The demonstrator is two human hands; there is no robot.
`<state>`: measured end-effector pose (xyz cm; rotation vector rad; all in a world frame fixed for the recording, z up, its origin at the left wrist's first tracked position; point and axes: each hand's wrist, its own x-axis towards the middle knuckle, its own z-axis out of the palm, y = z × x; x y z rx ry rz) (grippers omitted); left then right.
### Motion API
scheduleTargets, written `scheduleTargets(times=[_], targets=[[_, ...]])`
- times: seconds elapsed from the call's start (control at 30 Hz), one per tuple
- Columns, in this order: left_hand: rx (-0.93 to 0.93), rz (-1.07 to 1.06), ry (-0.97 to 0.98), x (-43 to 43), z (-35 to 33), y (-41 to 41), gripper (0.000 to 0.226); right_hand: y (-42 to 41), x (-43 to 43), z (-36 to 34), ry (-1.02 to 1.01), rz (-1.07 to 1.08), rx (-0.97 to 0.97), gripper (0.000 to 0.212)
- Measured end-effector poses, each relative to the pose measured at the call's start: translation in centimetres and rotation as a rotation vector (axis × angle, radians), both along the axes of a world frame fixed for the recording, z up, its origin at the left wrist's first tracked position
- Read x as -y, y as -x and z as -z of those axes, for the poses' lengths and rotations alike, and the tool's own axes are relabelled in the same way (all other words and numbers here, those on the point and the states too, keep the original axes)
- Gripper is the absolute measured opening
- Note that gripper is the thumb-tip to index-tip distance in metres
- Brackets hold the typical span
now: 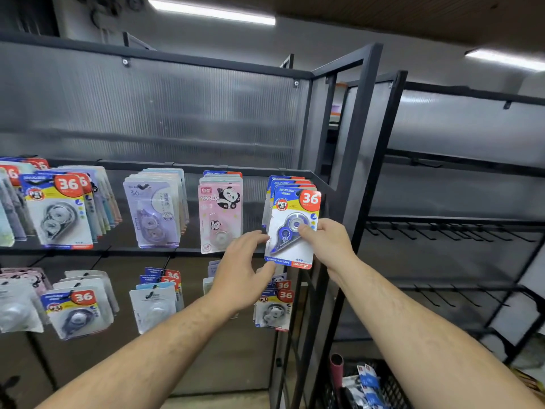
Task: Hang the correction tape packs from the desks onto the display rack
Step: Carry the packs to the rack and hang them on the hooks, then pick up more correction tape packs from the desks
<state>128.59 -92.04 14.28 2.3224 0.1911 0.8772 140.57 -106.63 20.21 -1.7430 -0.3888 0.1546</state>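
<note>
Thumb and curled fingers of the right grip [327, 243] are clamped on a blue correction tape pack [290, 231]. The thumb presses on the clear blister and the other fingers are hidden behind the card. The pack stands upright at the front of the rightmost stack [290, 181] on the upper row of the display rack [177, 113], covering all but the top edges of the packs behind it. Its hang hole and the hook are hidden, so whether it sits on the hook cannot be told. The left grip [240, 273] is apart, with its fingers loosely spread. Its fingertips are at the pack's left edge and its thumb is just under the lower corner; actual contact is hard to make out. That hand covers part of the lower-row packs [274, 308] behind it. Just left of the held pack hangs a pink panda pack [220, 214]. At the lower right a dark basket [392, 388] holding blue-and-white packs is blurred and cut off by the frame edge.
</note>
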Motion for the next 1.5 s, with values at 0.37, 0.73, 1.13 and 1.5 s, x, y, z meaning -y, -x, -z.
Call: scheduleTargets(times=[0.37, 0.73, 1.13, 1.5], targets=[[-0.05, -0.057, -0.08, -1.5, 0.7, 0.2, 0.048, -3.1, -3.2, 0.7, 0.223, 0.233, -0.014, 0.038], [-0.132, -0.146, -0.137, -1.8, 1.3, 0.8, 0.052, -1.2, -3.0, 4.2, 0.506, 0.064, 0.095, 0.026], [-0.501, -0.488, -0.265, -2.9, 4.5, 8.8, 0.07, 5.8, -6.4, 7.9, 0.723, -0.577, 0.609, 0.062], [-0.605, -0.861, -0.144, -12.2, 6.0, 27.8, 0.072, 21.3, -20.9, 8.6, 0.748, -0.968, 0.744, 0.062]])
